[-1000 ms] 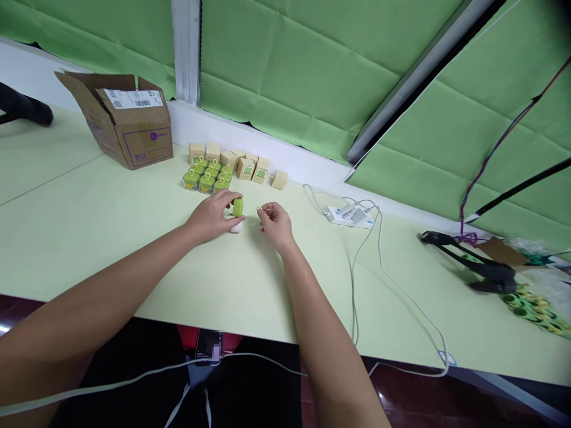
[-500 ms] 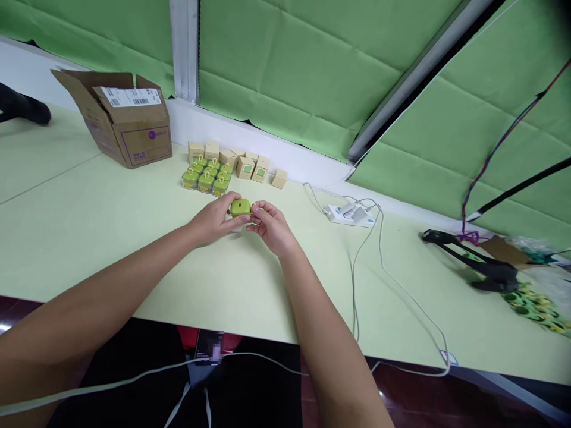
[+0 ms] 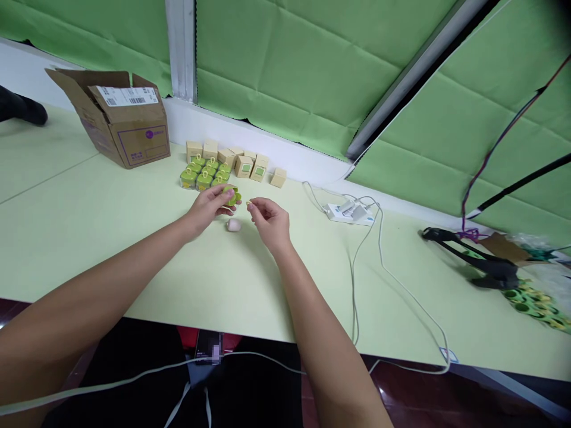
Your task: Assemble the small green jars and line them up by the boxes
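My left hand (image 3: 209,207) grips a small green lid (image 3: 231,195), tilted so that its hollow side partly shows. To the right, my right hand (image 3: 270,220) pinches a small pale-yellow piece (image 3: 248,204) between thumb and fingertips, a short gap away from the lid. The piece is too small to make out fully. On the table just below the hands lies a little whitish-pink rounded object (image 3: 234,225). Beyond my left hand stand several small clear jars (image 3: 204,180) in close rows, their green lids topped with pale loop handles.
Several small tan cartons (image 3: 244,167) line the wall behind the jars. An open cardboard box (image 3: 141,142) stands at the back left. On the right are a power strip (image 3: 350,214) with trailing white cables, a black stand (image 3: 491,264) and green-yellow parts (image 3: 535,303).
The green lid has turned over in my left hand and moved slightly up and left. My right hand has come away from it with the yellow piece, uncovering the whitish-pink object.
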Tool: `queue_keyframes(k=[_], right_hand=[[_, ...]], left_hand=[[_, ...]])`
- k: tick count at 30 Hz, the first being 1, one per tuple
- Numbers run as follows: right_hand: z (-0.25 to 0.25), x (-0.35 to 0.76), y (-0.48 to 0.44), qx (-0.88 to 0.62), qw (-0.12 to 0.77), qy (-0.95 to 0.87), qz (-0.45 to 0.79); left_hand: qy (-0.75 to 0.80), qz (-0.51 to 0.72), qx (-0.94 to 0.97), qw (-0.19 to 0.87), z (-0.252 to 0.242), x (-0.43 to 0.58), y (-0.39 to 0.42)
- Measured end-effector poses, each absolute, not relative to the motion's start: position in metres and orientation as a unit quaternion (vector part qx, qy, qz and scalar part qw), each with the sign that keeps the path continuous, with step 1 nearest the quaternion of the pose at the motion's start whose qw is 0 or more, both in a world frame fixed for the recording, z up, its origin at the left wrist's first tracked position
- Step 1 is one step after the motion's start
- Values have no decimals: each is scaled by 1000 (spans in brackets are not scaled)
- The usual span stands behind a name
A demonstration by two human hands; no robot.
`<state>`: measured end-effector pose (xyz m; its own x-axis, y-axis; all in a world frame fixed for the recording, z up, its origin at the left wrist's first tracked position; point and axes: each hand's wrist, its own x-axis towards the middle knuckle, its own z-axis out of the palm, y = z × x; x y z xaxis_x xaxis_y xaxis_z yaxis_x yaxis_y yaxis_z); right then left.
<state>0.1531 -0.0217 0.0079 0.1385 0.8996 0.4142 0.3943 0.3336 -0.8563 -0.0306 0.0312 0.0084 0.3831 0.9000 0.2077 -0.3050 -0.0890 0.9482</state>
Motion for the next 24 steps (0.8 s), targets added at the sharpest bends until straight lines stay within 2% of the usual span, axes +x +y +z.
queue_keyframes(k=[4, 11, 19, 24], right_hand=[[11, 147, -29, -533, 520, -655, 129], [6, 141, -28, -480, 474, -738, -28], [0, 138, -25, -489, 461, -735, -93], [1, 138, -26, -500, 431, -747, -73]], left_hand=[[255, 450, 522, 678, 10, -31, 29], [244, 389, 545, 701, 13, -26, 18], [245, 381, 555, 698, 11, -22, 14], [248, 376, 580, 679, 9, -22, 16]])
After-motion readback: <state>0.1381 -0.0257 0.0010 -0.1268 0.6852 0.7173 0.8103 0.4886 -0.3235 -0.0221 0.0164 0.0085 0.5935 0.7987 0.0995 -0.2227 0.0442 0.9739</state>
